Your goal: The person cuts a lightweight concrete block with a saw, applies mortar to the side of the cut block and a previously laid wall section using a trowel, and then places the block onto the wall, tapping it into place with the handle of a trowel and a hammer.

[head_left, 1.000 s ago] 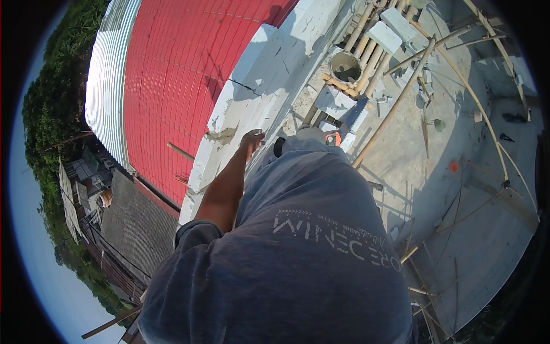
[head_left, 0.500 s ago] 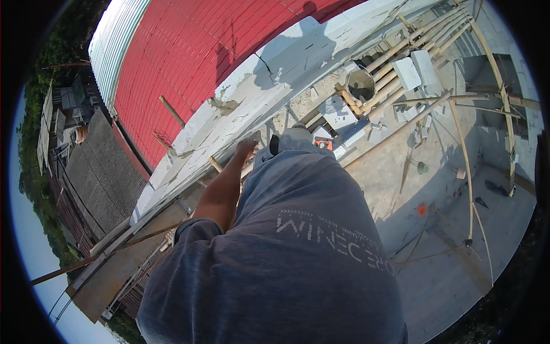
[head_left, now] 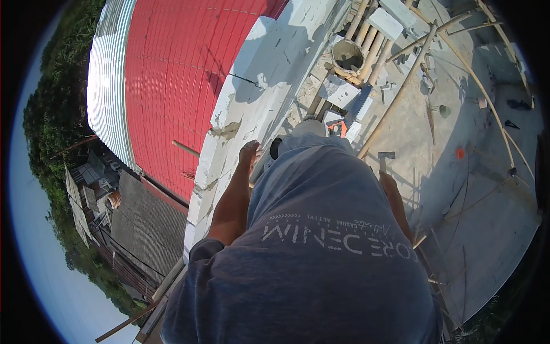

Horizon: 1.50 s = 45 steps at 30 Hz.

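Observation:
My left hand is low beside the inner side of a white block wall, loosely bent with its fingers apart and nothing visible in them; whether it touches the wall, I cannot tell. At the right of my body, my right hand grips the pale handle of a tool with a flat metal head, perhaps a hammer or hatchet. Beyond my legs lies a saw with an orange handle and toothed blade, beside white blocks.
A mortar bucket stands by bamboo poles and more blocks. Bamboo scaffolding crosses the right, over a concrete surface. Past the wall lie a red metal roof and a grey corrugated roof.
The view swung, then returned close to its earlier angle. My right hand and forearm, unseen earlier, now show with the tool in the hand. My left hand stays by the wall.

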{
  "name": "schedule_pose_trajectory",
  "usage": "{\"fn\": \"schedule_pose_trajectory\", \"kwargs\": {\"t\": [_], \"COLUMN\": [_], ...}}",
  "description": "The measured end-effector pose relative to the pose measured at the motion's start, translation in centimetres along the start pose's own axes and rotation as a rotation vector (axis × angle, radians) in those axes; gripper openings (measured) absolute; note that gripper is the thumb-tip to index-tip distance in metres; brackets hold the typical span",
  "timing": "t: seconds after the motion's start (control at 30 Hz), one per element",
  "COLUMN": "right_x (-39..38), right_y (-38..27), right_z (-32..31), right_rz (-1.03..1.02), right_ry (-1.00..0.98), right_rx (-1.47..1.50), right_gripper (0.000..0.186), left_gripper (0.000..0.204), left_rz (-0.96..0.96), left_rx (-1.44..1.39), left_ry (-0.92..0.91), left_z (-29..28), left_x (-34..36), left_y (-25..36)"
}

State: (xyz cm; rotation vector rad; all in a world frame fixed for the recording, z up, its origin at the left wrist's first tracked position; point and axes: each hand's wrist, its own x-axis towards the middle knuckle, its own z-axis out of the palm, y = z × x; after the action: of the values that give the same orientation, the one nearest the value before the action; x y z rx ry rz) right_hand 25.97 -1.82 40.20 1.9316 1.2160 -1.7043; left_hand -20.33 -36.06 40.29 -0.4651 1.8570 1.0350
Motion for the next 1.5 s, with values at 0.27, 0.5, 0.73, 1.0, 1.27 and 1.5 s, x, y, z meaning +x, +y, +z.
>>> {"fn": "schedule_pose_trajectory", "kwargs": {"t": [0.27,0.5,0.73,1.0,1.27,1.5], "right_x": [-4.3,-4.6,-6.1,-8.4,-11.8,-10.6], "right_y": [7.0,13.9,13.1,12.2,14.3,16.0], "right_z": [6.7,12.3,15.4,12.6,8.5,9.6], "right_rz": [0.252,0.409,0.386,0.303,0.347,0.412], "right_ry": [0.001,-0.001,-0.004,0.032,0.154,0.119], "right_rx": [0.370,0.570,0.771,0.647,0.533,0.523], "right_gripper": [0.046,0.045,0.041,0.035,0.036,0.039], "left_gripper": [0.056,0.068,0.061,0.111,0.131,0.121], "left_rz": [0.074,0.196,-0.019,0.379,0.398,0.411], "left_rx": [0.187,0.749,0.775,0.973,1.358,1.423], "left_ry": [-0.124,-0.144,-0.194,0.173,0.395,0.439], "left_z": [-3.4,-4.4,-7.4,-8.4,-6.9,-7.3], "left_x": [-1.1,-2.6,-1.6,7.0,9.5,10.4], "left_y": [5.9,10.8,15.4,19.8,19.9,19.4]}}
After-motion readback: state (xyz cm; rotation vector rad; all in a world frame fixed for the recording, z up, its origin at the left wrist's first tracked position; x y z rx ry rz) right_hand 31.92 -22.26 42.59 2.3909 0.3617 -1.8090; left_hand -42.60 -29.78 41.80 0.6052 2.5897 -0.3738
